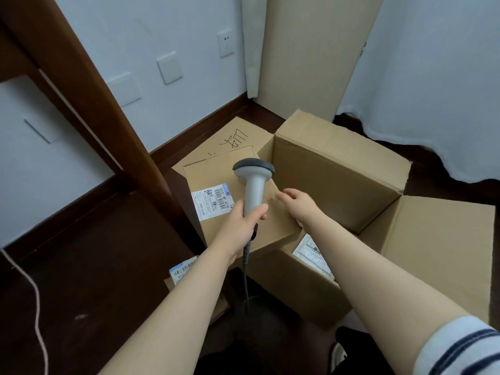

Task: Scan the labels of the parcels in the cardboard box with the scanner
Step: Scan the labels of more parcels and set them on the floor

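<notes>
Head: left grip (241, 225) clasps scanner (254, 180); right grip (297, 202) touches parcel (216, 174).

Setting: room in a home. Evidence: dark wooden floor (94, 266) with matching skirting board (203, 125) along a white wall (108, 36). Wall socket (226, 43) and blank cover plates (169, 67) set low. White curtain (433, 77) hangs to the floor at right. Dark wooden furniture post (108, 104) at left. Open cardboard box (338, 169) sits directly on the floor; tall cardboard sheet (311, 50) leans in the corner.
</notes>
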